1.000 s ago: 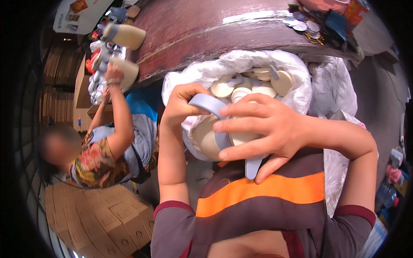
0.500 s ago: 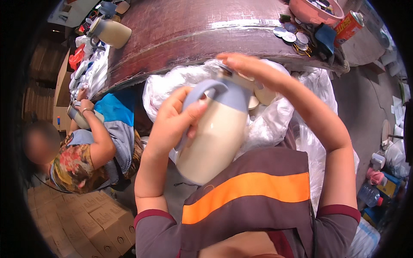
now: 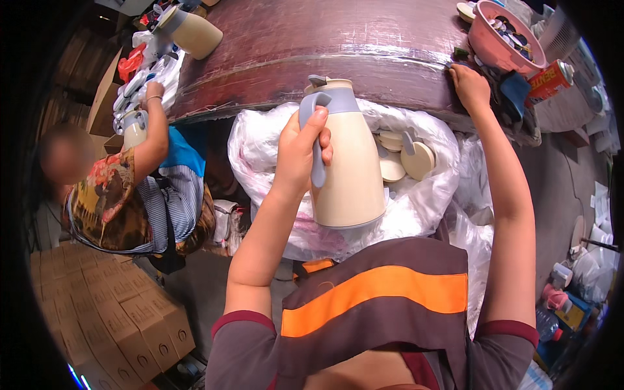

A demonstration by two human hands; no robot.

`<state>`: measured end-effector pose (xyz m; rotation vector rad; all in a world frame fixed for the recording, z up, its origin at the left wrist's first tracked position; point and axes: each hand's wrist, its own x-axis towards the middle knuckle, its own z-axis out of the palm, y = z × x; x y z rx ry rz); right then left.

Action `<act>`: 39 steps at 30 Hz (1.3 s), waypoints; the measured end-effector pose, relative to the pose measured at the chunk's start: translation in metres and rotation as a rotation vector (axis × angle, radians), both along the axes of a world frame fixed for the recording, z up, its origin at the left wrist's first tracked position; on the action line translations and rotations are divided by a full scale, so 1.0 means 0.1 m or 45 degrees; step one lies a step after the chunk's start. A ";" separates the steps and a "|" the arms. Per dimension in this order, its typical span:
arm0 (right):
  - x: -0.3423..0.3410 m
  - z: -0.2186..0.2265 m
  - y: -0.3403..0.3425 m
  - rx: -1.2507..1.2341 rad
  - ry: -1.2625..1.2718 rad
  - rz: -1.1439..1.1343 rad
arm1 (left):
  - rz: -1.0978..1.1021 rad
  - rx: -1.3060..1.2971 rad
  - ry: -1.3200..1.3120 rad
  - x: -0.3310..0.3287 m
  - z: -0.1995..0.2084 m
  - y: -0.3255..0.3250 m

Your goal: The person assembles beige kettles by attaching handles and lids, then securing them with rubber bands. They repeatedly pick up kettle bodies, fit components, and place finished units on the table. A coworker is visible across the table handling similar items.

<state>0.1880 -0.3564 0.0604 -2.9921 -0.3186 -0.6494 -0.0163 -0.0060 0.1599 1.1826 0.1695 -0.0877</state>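
Observation:
My left hand [image 3: 307, 146] is closed around the grey-blue handle of a cream vacuum jug [image 3: 350, 166]. The jug stands nearly upright in front of me, with a cream lid and grey lever [image 3: 317, 80] on its top. Out to the right, my right hand [image 3: 470, 87] rests at the table's front edge with fingers bent together. Whatever lies under its fingertips is too small to make out. Beyond the jug, an open white plastic bag [image 3: 416, 198] holds several round cream lids [image 3: 417, 161].
A dark red table [image 3: 273, 52] spans the far side. At its right stand a pink basket [image 3: 478, 36] of small parts and a red can [image 3: 551, 81]; a second jug [image 3: 195, 36] lies far left. A co-worker [image 3: 107, 201] sits left, behind stacked cartons [image 3: 110, 312].
My right hand has left the jug's top and moved right to the table edge. The jug has gone from tilted to nearly upright in my left hand. The co-worker's arm has shifted.

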 end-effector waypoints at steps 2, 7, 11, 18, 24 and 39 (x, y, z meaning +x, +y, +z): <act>0.05 0.13 0.04 -0.114 -0.033 -0.231 | -0.004 0.042 0.006 0.03 -0.02 0.03; 0.08 0.48 0.18 0.895 -0.266 0.174 | 0.057 0.485 -0.076 0.06 -0.13 0.14; -0.62 0.80 1.14 1.524 0.617 0.580 | 0.220 0.089 -0.044 0.11 -0.27 0.21; -1.07 0.76 2.14 1.345 1.075 0.791 | -0.100 0.368 0.011 0.32 -0.28 0.38; -0.99 0.71 2.14 1.188 1.224 0.772 | -0.001 0.011 0.094 0.33 -0.40 0.43; -1.17 0.91 2.18 1.051 1.067 0.639 | 0.001 -0.164 0.182 0.38 -0.31 0.44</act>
